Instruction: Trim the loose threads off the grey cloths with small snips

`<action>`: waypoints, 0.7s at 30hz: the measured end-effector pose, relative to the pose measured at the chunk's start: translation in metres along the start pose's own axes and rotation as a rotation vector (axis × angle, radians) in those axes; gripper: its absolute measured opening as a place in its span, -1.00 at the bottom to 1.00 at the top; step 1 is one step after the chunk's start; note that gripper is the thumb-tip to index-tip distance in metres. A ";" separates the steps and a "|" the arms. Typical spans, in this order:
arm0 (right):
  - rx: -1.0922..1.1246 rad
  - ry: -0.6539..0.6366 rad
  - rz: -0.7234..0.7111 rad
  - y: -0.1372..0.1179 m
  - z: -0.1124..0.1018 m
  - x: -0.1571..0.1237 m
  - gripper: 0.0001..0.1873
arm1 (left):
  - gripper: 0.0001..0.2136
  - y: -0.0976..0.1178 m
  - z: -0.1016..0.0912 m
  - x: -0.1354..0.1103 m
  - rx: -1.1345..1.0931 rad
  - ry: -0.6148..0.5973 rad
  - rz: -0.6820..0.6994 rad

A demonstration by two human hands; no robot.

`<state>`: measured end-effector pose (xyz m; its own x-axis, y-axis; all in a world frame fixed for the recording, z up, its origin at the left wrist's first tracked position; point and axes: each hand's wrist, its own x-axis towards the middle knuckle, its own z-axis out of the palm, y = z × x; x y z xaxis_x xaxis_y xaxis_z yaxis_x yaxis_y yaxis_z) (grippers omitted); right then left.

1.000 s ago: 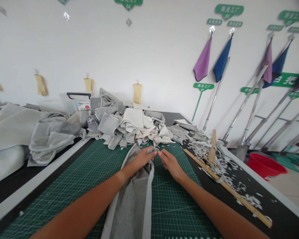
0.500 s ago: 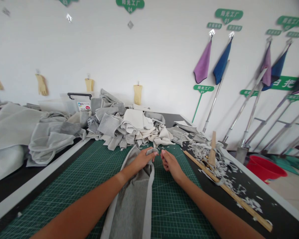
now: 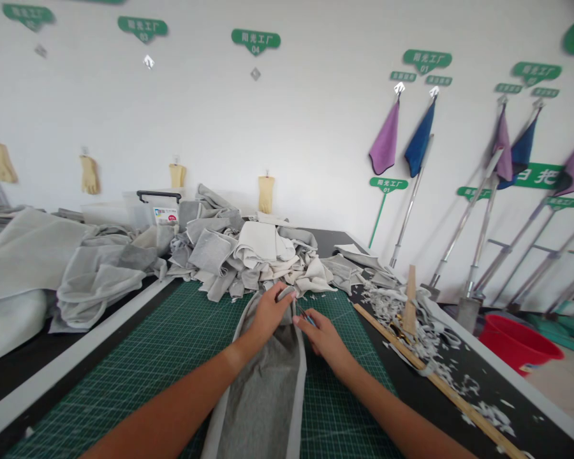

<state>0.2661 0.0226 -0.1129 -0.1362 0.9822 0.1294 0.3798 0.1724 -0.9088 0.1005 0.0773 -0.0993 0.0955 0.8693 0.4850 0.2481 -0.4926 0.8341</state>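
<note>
Carefully pinched, with little margin for a slip

A dark worktop (image 3: 414, 414) runs across the scene, carrying a green gridded cutting mat (image 3: 124, 376). A large heap of grey and cream fabric offcuts (image 3: 249, 255) sits just beyond the mat, and a red plastic basin (image 3: 516, 344) stands on the floor off to the right. A long wooden straightedge (image 3: 435, 382) lies right of the mat, beside a drift of pale fabric scraps (image 3: 397, 306). A grey fabric panel with pale binding (image 3: 263, 408) lies lengthwise on the mat, under the hands. The left hand (image 3: 270, 315) is curled, pinching the panel's far end between thumb and fingers. The right hand (image 3: 323, 338) sits just beside it, reaching to a thin blue-handled tool (image 3: 305, 314), too small to name exactly; whether it grips this cannot be told. A slip of that tool could nick the binding, and a tug on the unweighted panel could skew it across the mat.
</note>
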 end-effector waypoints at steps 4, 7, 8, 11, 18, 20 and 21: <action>-0.165 0.041 -0.038 -0.008 0.011 -0.010 -0.67 | -0.81 0.018 -0.011 0.006 0.078 0.152 0.046; -0.254 0.067 -0.025 -0.012 0.013 -0.013 -0.74 | -0.80 0.035 -0.022 0.010 0.116 0.250 0.079; -0.267 0.070 -0.022 -0.013 0.012 -0.014 -0.76 | -0.80 0.041 -0.026 0.011 0.126 0.291 0.080; -0.287 0.082 -0.031 -0.017 0.007 -0.013 -0.78 | -0.78 0.058 -0.038 0.015 0.170 0.438 0.089; -0.292 0.095 -0.128 -0.051 -0.024 -0.015 -0.84 | -0.79 0.098 -0.087 0.038 0.163 0.696 0.251; -0.306 0.109 -0.171 -0.065 -0.037 -0.018 -0.86 | -0.77 0.111 -0.107 0.043 0.122 0.753 0.299; -0.318 0.105 -0.186 -0.071 -0.044 -0.020 -0.87 | -0.76 0.119 -0.117 0.045 0.107 0.784 0.318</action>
<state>0.2818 -0.0057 -0.0332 -0.1415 0.9313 0.3355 0.6245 0.3470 -0.6998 0.0215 0.0532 0.0524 -0.5094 0.3908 0.7667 0.4162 -0.6679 0.6170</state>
